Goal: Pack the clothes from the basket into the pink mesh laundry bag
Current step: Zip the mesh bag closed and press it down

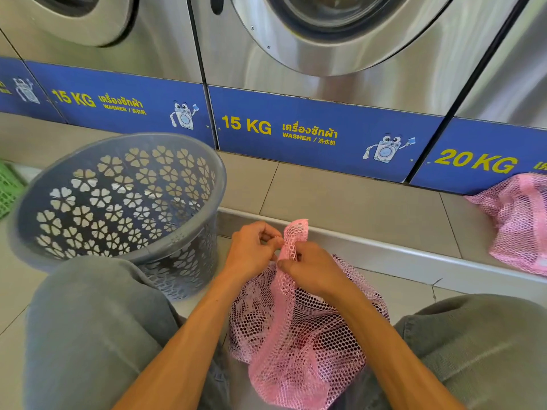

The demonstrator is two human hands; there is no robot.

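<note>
A pink mesh laundry bag [299,329] lies on the floor between my knees, with dark and pale clothes showing through the mesh. Its gathered neck stands up between my hands. My left hand [251,250] pinches the neck from the left, fingers closed on the mesh. My right hand [310,269] grips the neck from the right, just below the top. The grey basket [177,236] with flower-shaped holes stands tilted to the left of the bag, and no clothes show inside it.
A second filled pink mesh bag [521,223] rests on the tiled step at the right. Steel washers with blue panels [310,131] line the back. A green crate [9,187] peeks in at the left edge. My grey-trousered knees frame the bag.
</note>
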